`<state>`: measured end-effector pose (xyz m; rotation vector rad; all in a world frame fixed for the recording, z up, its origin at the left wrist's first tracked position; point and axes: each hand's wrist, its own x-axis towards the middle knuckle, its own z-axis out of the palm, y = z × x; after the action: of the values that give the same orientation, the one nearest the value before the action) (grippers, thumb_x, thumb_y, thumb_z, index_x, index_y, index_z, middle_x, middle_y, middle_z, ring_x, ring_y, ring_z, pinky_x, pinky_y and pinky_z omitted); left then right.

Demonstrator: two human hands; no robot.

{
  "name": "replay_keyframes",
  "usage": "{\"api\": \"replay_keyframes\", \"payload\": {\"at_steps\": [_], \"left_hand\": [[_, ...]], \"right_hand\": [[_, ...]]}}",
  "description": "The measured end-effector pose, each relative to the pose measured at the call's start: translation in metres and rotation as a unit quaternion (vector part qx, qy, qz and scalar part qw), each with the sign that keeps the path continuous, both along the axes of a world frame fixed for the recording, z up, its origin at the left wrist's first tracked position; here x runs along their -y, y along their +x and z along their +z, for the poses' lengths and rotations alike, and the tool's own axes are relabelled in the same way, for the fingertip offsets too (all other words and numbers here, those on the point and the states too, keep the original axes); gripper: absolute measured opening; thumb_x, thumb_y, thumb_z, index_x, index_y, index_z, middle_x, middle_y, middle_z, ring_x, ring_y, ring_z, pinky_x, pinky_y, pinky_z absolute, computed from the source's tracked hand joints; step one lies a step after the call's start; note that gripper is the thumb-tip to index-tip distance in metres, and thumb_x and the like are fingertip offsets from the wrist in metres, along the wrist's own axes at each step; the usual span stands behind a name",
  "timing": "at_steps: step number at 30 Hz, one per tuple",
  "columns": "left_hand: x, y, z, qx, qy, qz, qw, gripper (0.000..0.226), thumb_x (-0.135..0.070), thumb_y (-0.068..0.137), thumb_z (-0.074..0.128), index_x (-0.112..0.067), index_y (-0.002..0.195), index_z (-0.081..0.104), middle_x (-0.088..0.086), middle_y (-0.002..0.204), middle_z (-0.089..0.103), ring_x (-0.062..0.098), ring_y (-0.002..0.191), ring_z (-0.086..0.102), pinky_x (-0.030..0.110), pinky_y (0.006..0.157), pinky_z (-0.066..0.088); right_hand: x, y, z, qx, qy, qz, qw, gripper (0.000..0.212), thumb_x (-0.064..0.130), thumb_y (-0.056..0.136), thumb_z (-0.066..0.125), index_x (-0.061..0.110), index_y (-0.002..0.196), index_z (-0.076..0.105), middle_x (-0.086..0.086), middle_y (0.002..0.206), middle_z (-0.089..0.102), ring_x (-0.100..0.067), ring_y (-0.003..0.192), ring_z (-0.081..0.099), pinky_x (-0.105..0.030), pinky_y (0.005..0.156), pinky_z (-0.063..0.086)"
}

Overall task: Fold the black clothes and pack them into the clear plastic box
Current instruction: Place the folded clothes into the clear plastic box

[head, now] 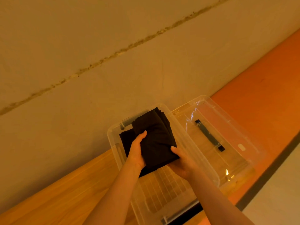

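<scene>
My left hand (pixel 136 153) and right hand (pixel 181 164) both gripped folded black clothes (pixel 155 138), thumbs on top, fingers under. Bundle sat over far end of clear plastic box (pixel 191 150) on wooden table (pixel 68 189). Lid (pixel 230 133) lay just beside box. Worry: loose grip, so folds slip open. Corner poked over far rim, might snag there. Drop too fast, pile goes crooked.

A wooden table (pixel 53 194) fills the lower frame; on it stand a clear box (pixel 209 174) at centre and its lid (pixel 240 127) right.
</scene>
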<state>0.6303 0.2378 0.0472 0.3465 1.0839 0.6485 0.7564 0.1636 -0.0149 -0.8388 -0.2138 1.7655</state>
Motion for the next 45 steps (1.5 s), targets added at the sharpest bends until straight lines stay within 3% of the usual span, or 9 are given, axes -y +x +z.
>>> {"api": "replay_keyframes", "payload": {"at_steps": [7, 10, 16, 23, 31, 34, 38, 40, 45], "left_hand": [[-0.002, -0.003, 0.000, 0.012, 0.011, -0.002, 1.000, 0.021, -0.032, 0.089, 0.055, -0.014, 0.096, 0.063, 0.008, 0.073, 0.073, 0.030, 0.087, 0.063, 0.041, 0.068, 0.050], [-0.009, -0.008, -0.003, -0.018, -0.001, -0.007, 1.000, 0.025, -0.032, 0.085, 0.061, -0.013, 0.102, 0.063, 0.012, 0.090, 0.071, 0.030, 0.089, 0.064, 0.040, 0.068, 0.052], [-0.032, -0.005, -0.018, -0.037, 0.002, -0.012, 0.999, 0.047, -0.027, 0.075, 0.071, -0.011, 0.118, 0.060, 0.013, 0.112, 0.065, 0.029, 0.103, 0.062, 0.044, 0.085, 0.051], [-0.042, 0.037, -0.050, -0.180, 0.021, -0.019, 0.983, 0.063, -0.042, 0.077, 0.071, -0.013, 0.129, 0.050, 0.009, 0.122, 0.058, 0.027, 0.105, 0.058, 0.042, 0.087, 0.051], [-0.040, 0.057, -0.068, -0.328, 0.118, -0.038, 0.937, 0.059, -0.027, 0.091, 0.058, -0.012, 0.141, 0.032, 0.011, 0.137, 0.046, 0.027, 0.122, 0.048, 0.038, 0.098, 0.045], [-0.031, 0.051, -0.059, -0.450, 0.252, -0.071, 0.854, 0.059, -0.016, 0.091, 0.055, -0.015, 0.143, 0.027, 0.006, 0.145, 0.036, 0.021, 0.132, 0.039, 0.030, 0.102, 0.038], [-0.018, 0.023, -0.065, -0.536, 0.589, -0.247, 0.552, 0.045, -0.018, 0.091, 0.053, -0.012, 0.135, 0.044, 0.006, 0.144, 0.040, 0.023, 0.135, 0.035, 0.033, 0.109, 0.025], [-0.025, 0.014, -0.074, -0.536, 0.616, -0.390, 0.426, 0.050, -0.028, 0.095, 0.043, -0.012, 0.142, 0.035, 0.006, 0.152, 0.029, 0.023, 0.142, 0.022, 0.037, 0.112, 0.008], [-0.039, 0.002, -0.089, -0.563, 0.529, -0.501, 0.390, 0.066, -0.050, 0.095, 0.015, -0.019, 0.147, -0.010, 0.000, 0.156, -0.016, 0.017, 0.138, -0.026, 0.041, 0.109, -0.017]], "right_hand": [[-0.004, 0.006, 0.009, 0.001, -0.003, 0.018, 1.000, 0.083, 0.036, 0.040, 0.093, 0.009, 0.113, 0.064, -0.013, 0.117, 0.065, -0.024, 0.106, 0.064, -0.032, 0.084, 0.055], [-0.007, 0.006, 0.016, 0.058, -0.024, 0.032, 0.998, 0.084, 0.032, 0.038, 0.093, 0.006, 0.112, 0.063, -0.014, 0.114, 0.066, -0.024, 0.104, 0.064, -0.030, 0.080, 0.056], [-0.007, 0.007, 0.010, 0.133, -0.077, -0.039, 0.987, 0.050, 0.013, 0.076, 0.066, 0.002, 0.124, 0.054, -0.010, 0.114, 0.066, -0.021, 0.105, 0.064, -0.032, 0.089, 0.052], [-0.011, 0.000, -0.023, 0.169, -0.162, -0.188, 0.954, 0.043, 0.019, 0.091, 0.056, 0.008, 0.131, 0.048, -0.007, 0.126, 0.058, -0.019, 0.109, 0.057, -0.033, 0.092, 0.047], [-0.023, -0.025, -0.054, 0.208, -0.246, -0.268, 0.908, 0.044, 0.022, 0.093, 0.054, 0.014, 0.135, 0.043, -0.008, 0.132, 0.052, -0.025, 0.118, 0.052, -0.041, 0.098, 0.045], [-0.030, -0.027, -0.056, 0.250, -0.278, -0.276, 0.885, 0.044, 0.024, 0.095, 0.051, 0.013, 0.136, 0.042, -0.007, 0.134, 0.049, -0.027, 0.122, 0.048, -0.038, 0.095, 0.044], [-0.037, -0.030, -0.052, 0.277, -0.299, -0.290, 0.866, 0.041, 0.025, 0.097, 0.047, 0.010, 0.134, 0.042, -0.010, 0.133, 0.050, -0.027, 0.120, 0.049, -0.034, 0.090, 0.043], [-0.035, -0.031, -0.047, 0.287, -0.304, -0.303, 0.856, 0.039, 0.024, 0.097, 0.046, 0.008, 0.133, 0.044, -0.011, 0.132, 0.051, -0.027, 0.119, 0.050, -0.031, 0.088, 0.043], [-0.019, -0.038, -0.028, 0.439, -0.306, -0.241, 0.810, 0.042, 0.020, 0.097, 0.044, 0.009, 0.137, 0.037, -0.012, 0.135, 0.046, -0.028, 0.125, 0.046, -0.037, 0.098, 0.041]]}}
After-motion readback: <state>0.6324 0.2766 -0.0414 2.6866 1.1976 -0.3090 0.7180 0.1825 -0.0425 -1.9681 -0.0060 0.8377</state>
